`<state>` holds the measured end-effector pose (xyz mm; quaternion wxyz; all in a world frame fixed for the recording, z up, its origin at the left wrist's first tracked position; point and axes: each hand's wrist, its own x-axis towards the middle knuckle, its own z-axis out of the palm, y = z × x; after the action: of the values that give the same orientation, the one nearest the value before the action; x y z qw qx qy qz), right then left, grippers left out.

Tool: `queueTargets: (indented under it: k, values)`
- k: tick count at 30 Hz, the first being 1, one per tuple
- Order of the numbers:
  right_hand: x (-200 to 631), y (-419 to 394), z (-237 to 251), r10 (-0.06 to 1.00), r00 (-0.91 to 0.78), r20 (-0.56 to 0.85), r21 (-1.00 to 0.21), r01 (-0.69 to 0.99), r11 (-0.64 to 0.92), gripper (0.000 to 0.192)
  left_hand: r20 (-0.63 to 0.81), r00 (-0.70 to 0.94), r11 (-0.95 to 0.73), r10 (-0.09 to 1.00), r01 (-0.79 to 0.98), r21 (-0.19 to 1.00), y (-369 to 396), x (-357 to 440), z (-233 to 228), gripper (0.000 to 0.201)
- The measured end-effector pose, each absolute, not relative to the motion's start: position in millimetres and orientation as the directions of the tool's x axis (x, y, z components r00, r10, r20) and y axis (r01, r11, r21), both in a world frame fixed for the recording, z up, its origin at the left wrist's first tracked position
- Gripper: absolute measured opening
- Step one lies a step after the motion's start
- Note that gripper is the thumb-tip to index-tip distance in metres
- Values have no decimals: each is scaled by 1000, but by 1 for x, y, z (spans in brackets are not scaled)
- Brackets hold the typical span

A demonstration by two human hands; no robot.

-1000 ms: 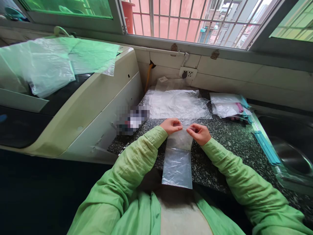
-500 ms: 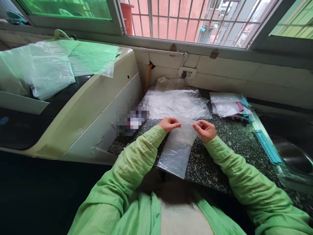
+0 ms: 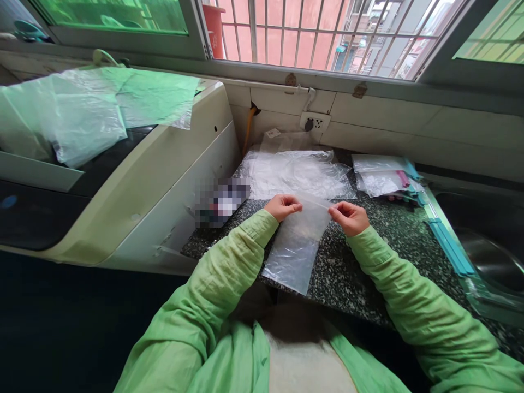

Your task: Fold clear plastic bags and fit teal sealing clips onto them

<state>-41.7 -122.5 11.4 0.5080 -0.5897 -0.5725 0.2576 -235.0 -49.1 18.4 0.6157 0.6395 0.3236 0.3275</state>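
A clear plastic bag (image 3: 295,248) hangs from my two hands over the front of the speckled dark counter (image 3: 347,275). My left hand (image 3: 283,207) pinches its upper left corner between thumb and fingers. At the upper right corner, my right hand (image 3: 349,216) pinches the edge the same way. The bag's top edge is stretched between them, and its lower end slants toward me near the counter's front edge. Just beyond my hands lies a spread pile of clear plastic bags (image 3: 297,169).
Folded bags with teal and pink strips (image 3: 385,174) lie at the back right. Teal strips (image 3: 450,248) rest beside the sink (image 3: 487,251). Left stands a cream and black appliance (image 3: 164,185) with plastic sheets (image 3: 88,112) on top. A blurred-out object (image 3: 223,203) sits beside it.
My right hand has shifted slightly to the right along the bag's top edge. My left hand has barely moved and keeps its pinch.
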Motion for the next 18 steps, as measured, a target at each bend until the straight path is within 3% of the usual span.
queueTargets:
  k: [13,18]
  values:
    - [-43,-127,19,904,289,315,-883,438,168,30,-38,606,16,794,42,999,-49,-234,17,25]
    - [-45,-128,21,927,282,248,-925,354,140,34,-12,547,-8,837,33,999,-49,-234,18,20]
